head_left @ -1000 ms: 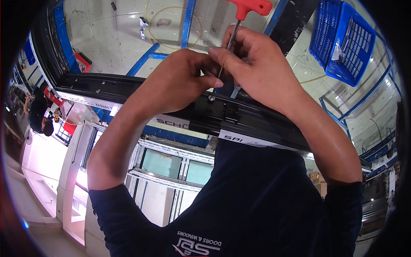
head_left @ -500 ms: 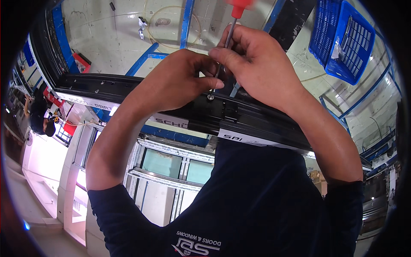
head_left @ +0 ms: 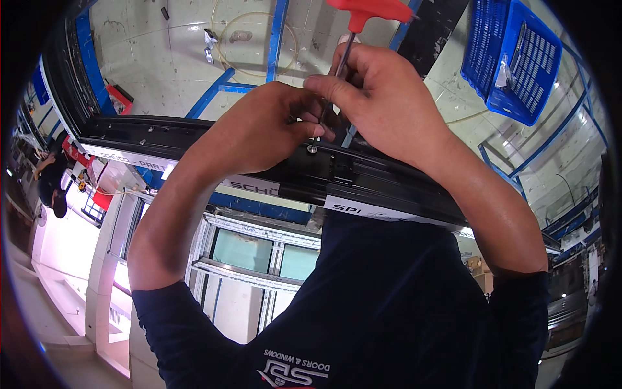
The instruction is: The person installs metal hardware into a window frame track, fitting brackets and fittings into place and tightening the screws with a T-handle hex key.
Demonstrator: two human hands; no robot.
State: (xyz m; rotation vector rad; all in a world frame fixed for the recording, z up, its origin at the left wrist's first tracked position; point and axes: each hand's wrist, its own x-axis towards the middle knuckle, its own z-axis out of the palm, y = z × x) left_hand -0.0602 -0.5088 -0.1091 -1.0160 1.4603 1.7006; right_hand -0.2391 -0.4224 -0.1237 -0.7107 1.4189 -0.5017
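A T-handle hex key point(head_left: 372, 14) with a red grip stands slightly tilted, its thin metal shaft running down to a silver screw point(head_left: 312, 149) in a black window-frame profile point(head_left: 376, 175). High on that shaft, just below the grip, my right hand point(head_left: 395, 104) has its thumb and fingers closed round it. My left hand point(head_left: 259, 126) pinches the lower shaft close above the screw, thumb in front. Its curled fingers are partly hidden. A small black fitting point(head_left: 341, 167) sits in the profile just right of the screw.
White printed tape point(head_left: 389, 211) runs along the profile's near side. Beyond it are blue metal stand legs point(head_left: 277, 39), a coiled pale hose point(head_left: 295, 48) on the floor and a blue perforated basket point(head_left: 525, 71). Another person point(head_left: 53, 181) is at far left.
The red grip has turned, so its crossbar now lies sideways and shows at full length. Both hands keep hold of the shaft; the whole view has shifted slightly.
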